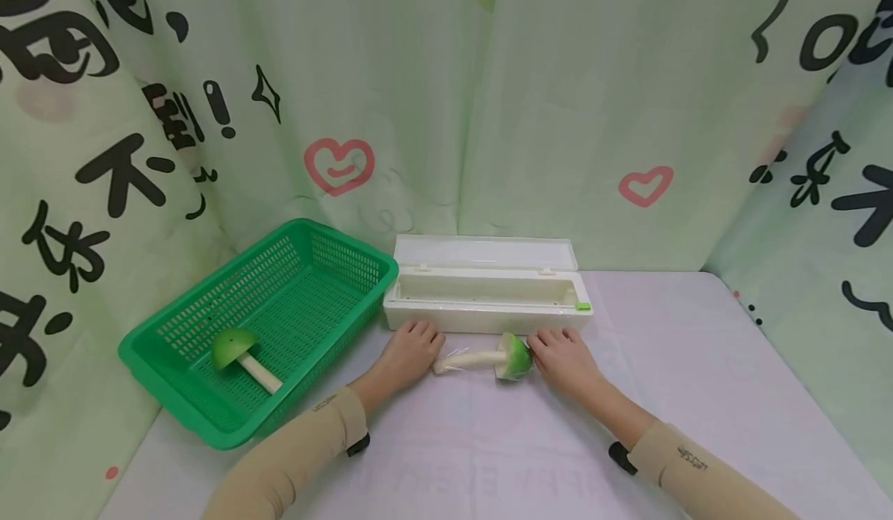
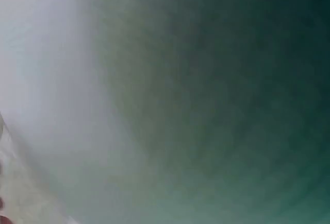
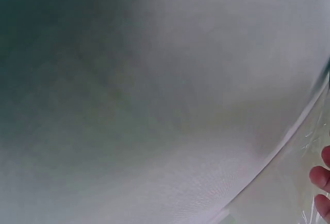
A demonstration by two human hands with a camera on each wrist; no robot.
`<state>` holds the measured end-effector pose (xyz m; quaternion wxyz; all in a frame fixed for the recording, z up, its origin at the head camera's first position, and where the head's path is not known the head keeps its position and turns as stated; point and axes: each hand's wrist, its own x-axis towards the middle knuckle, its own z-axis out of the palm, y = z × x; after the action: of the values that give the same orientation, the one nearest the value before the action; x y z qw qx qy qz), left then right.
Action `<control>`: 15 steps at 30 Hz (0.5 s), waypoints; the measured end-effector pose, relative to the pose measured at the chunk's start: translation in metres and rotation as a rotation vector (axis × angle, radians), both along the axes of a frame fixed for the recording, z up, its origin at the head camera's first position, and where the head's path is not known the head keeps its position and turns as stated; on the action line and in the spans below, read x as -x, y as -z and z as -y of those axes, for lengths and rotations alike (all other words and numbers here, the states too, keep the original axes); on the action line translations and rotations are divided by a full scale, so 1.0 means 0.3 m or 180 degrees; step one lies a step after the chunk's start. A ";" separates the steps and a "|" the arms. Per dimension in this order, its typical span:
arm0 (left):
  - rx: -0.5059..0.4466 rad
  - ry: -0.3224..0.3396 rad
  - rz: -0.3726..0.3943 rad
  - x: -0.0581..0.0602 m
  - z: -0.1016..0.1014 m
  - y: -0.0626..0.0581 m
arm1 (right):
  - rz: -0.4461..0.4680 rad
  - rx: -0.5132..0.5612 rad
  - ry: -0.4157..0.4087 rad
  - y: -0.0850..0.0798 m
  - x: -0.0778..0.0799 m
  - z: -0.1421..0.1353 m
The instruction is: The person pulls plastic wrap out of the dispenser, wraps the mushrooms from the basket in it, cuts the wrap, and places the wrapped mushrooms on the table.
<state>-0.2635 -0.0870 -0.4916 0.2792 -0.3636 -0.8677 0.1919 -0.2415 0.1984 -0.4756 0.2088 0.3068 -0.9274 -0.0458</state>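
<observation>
A green-capped mushroom lies sideways on the table, stem pointing left, with shiny creases of clear cling film over it. My left hand is by the stem end, fingers curled on the film at the front of a white cling film dispenser. Beside the cap, my right hand pinches the film on the other side. In the right wrist view, glossy film creases run to the fingertips. The dispenser's lid is raised. Only slivers of the left fingers show in the left wrist view.
A green plastic basket stands at the left, with another green-capped mushroom in it. A small bright green piece sits at the dispenser's right end. Printed curtains enclose the white-covered table.
</observation>
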 end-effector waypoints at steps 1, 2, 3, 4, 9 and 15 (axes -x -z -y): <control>-0.0138 0.0112 -0.0066 0.002 0.002 -0.001 | 0.0005 -0.0004 0.0002 -0.002 -0.002 0.001; -0.0270 0.0245 -0.0132 0.002 0.003 -0.004 | 0.0018 -0.0001 0.0006 -0.004 -0.003 0.002; -0.0383 0.0388 -0.0186 0.003 0.004 -0.007 | 0.0030 0.0002 0.0010 -0.005 -0.004 0.003; -0.0463 0.0550 -0.0223 0.002 0.002 -0.009 | 0.0044 0.0004 0.0018 -0.006 -0.005 0.003; -0.0293 0.1161 -0.0176 -0.018 -0.034 -0.020 | 0.0082 0.0012 0.0035 -0.010 -0.008 0.007; 0.0113 0.0768 0.0035 -0.051 -0.106 -0.010 | 0.0048 0.0064 0.0010 -0.012 -0.008 0.007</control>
<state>-0.2483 -0.0551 -0.4884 0.2891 -0.4713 -0.8157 0.1702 -0.2391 0.1962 -0.4720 0.2049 0.3036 -0.9299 -0.0346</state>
